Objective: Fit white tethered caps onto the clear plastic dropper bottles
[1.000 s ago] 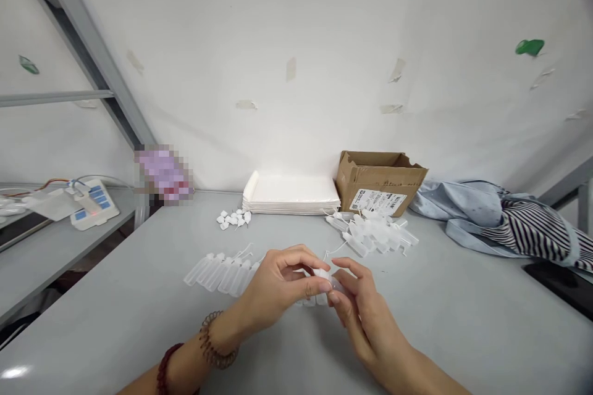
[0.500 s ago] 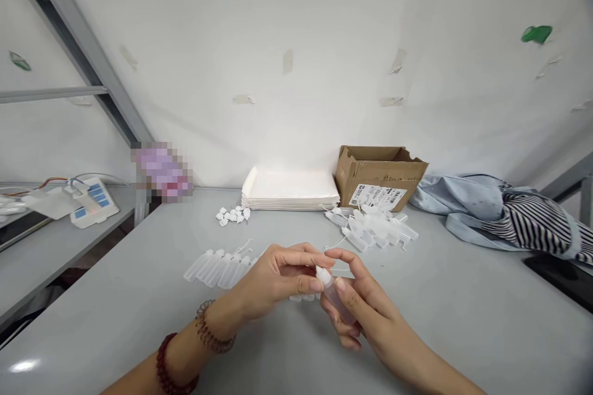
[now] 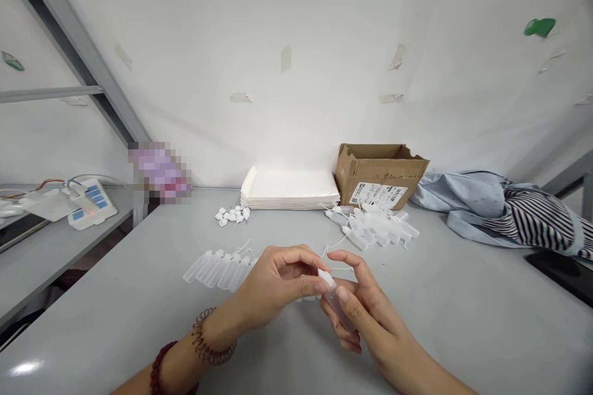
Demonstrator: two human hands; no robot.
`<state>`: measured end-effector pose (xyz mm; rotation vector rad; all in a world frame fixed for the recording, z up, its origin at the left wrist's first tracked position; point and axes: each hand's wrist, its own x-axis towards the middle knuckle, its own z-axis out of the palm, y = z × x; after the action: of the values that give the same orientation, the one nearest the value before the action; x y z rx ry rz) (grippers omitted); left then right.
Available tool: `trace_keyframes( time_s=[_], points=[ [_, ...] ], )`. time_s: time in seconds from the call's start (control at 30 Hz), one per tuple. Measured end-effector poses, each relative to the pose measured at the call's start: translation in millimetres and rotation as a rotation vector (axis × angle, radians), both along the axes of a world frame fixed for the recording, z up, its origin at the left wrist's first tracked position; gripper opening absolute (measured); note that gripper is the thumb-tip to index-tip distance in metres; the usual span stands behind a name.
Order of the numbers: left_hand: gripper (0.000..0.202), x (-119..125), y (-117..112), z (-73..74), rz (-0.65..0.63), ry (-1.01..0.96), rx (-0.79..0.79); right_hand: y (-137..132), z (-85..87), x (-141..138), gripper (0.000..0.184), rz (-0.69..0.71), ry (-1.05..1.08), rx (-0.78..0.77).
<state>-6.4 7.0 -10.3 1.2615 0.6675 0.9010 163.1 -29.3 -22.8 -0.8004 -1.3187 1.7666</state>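
My right hand [image 3: 365, 308] is closed round a small translucent squeeze bottle [image 3: 340, 311], tilted with its top towards the left. On the bottle's neck sits a white needle-tip cap [image 3: 326, 278], pinched between the thumb and fingers of my left hand [image 3: 282, 281]. A thin tip sticks up from the cap, partly covered by my fingers. Left of my hands, a row of similar capped bottles [image 3: 217, 270] lies on the grey table [image 3: 139, 308]; more bottles lie partly hidden behind my hands.
Loose white caps [image 3: 231, 216] lie in a small heap near a stack of white trays or sheets [image 3: 291, 194]. A pile of bottles [image 3: 375, 225] lies before an open cardboard box [image 3: 382, 173]. Blue and striped cloth [image 3: 504, 213] and a dark flat object [image 3: 563, 274] are at right.
My left hand has shifted slightly right on the cap, its wrist turning a little. The bottle stays in my right hand. The view has moved slightly.
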Motion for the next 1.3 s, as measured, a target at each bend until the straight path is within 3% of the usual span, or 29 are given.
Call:
trace_keyframes(
  time_s=[0.1,0.2,0.33,0.4,0.47,0.53,0.63,0.7,0.83,0.9,0.93,1.0,1.1,1.17,1.3],
  points=[
    [0.023,-1,-1,0.5,0.015,0.038,0.033,1,-2.8,2,0.036,0.008,-0.045,0.05],
    [0.039,-1,-4,0.0,0.121,0.156,0.185,2,-12.2,3,0.031,-0.106,-0.255,0.341],
    [0.014,1,-9,-0.4,0.286,0.397,0.505,4,-27.7,3,0.04,-0.316,-0.529,0.932],
    [0.013,2,-10,-0.4,0.269,0.45,0.576,7,-33.1,3,0.043,-0.355,-0.568,1.083],
    [0.012,3,-11,-0.3,0.248,0.464,0.585,10,-36.4,3,0.043,-0.374,-0.586,1.13],
    [0.008,3,-12,0.0,0.245,0.455,0.578,11,-37.4,3,0.038,-0.373,-0.61,1.068],
    [0.005,3,-12,0.6,0.224,0.414,0.585,8,-31.8,5,0.033,-0.268,-0.57,0.829],
    [0.006,1,-12,1.1,0.202,0.384,0.581,6,-21.9,7,0.034,-0.145,-0.443,0.575],
    [0.007,-2,-11,3.6,0.126,0.339,0.468,5,1.1,9,0.041,0.18,-0.081,-0.097],
    [0.008,-3,-11,5.5,0.103,0.353,0.417,6,5.0,10,0.046,0.27,0.0,-0.24],
    [0.009,-3,-11,6.4,0.11,0.371,0.404,6,3.8,11,0.046,0.263,-0.014,-0.229],
    [0.009,-2,-10,7.5,0.145,0.418,0.383,7,-4.7,11,0.047,0.152,-0.141,-0.021],
    [0.018,1,-10,5.5,0.191,0.503,0.365,10,-25.0,11,0.045,-0.069,-0.47,0.544],
    [0.027,3,-10,2.1,0.187,0.573,0.38,12,-36.1,12,0.041,-0.134,-0.665,0.812],
    [0.041,3,-10,-1.2,0.13,0.676,0.361,13,-39.7,12,0.039,-0.189,-0.835,0.987]
  ],
)
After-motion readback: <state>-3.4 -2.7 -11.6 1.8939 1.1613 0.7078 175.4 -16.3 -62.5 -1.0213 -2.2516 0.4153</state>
